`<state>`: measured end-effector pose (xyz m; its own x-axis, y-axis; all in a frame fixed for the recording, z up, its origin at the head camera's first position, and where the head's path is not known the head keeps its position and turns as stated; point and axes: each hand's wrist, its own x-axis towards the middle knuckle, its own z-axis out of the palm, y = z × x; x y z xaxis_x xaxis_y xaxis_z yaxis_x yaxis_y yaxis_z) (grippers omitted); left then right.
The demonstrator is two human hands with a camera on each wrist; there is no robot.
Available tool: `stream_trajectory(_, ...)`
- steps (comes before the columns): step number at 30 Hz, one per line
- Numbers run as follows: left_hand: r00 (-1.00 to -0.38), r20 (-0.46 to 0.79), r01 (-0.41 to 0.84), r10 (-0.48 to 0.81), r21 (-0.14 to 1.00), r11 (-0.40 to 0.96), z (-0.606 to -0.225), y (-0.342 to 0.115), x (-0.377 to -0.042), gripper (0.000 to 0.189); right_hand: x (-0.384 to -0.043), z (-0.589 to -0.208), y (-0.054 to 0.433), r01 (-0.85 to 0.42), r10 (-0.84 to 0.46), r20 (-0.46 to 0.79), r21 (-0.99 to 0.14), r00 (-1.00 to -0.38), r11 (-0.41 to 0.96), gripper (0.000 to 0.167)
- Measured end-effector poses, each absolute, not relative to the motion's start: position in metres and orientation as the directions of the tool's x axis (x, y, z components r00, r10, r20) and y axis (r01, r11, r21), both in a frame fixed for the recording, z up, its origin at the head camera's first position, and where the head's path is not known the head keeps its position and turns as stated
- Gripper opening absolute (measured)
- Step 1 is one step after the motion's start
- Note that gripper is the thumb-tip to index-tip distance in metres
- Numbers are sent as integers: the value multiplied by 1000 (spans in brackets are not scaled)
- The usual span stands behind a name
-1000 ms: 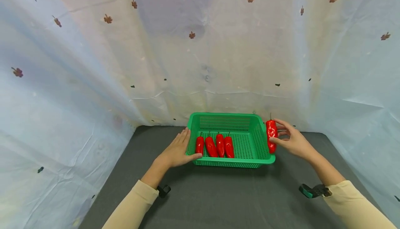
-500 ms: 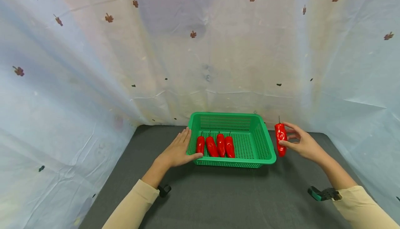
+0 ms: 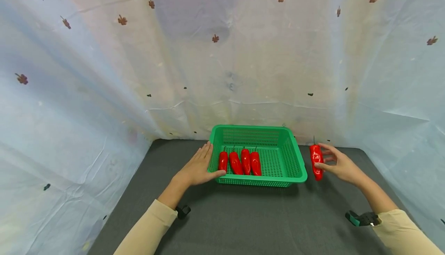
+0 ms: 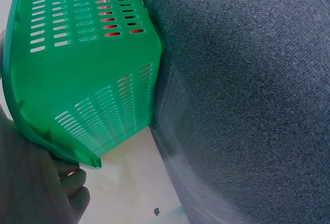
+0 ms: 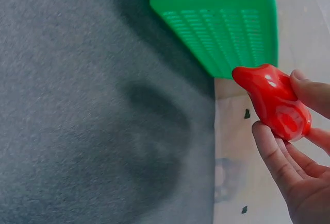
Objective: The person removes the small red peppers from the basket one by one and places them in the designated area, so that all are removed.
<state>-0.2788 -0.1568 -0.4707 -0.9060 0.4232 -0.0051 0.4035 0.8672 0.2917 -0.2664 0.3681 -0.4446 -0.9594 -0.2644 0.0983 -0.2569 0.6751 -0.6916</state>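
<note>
A green plastic basket (image 3: pixel 271 179) stands near the back of the dark table, with several red peppers (image 3: pixel 245 161) lying side by side in its left half. My left hand (image 3: pixel 195 170) rests on the basket's left rim, fingers straight and thumb over the front corner. To the right of the basket, my right hand (image 3: pixel 342 166) pinches another red pepper (image 3: pixel 316 162) between thumb and fingers, its stem pointing away. In the right wrist view this held pepper (image 5: pixel 273 100) is above the table, apart from the basket, its shadow falling on the cloth.
The dark grey table (image 3: pixel 250 220) reaches back to a pale plastic sheet (image 3: pixel 257 73) with small brown leaf marks, which hangs close behind the basket. The sheet also runs along the left and right sides of the table.
My right hand has carried the pepper from beside the basket's right rim further right and lower, toward the table. My left hand and the basket have stayed in place.
</note>
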Motion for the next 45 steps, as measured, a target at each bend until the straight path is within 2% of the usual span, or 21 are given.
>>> stream_trajectory(30,-905,-15,400,425,310,863,-468,-157,-277,123,-282,-498,383,-169,-259,-24,-700,-966,693,84)
stream_trajectory(45,-903,-9,407,429,300,863,-469,-157,-277,122,-291,-504,381,-102,-250,-107,-708,-962,698,81)
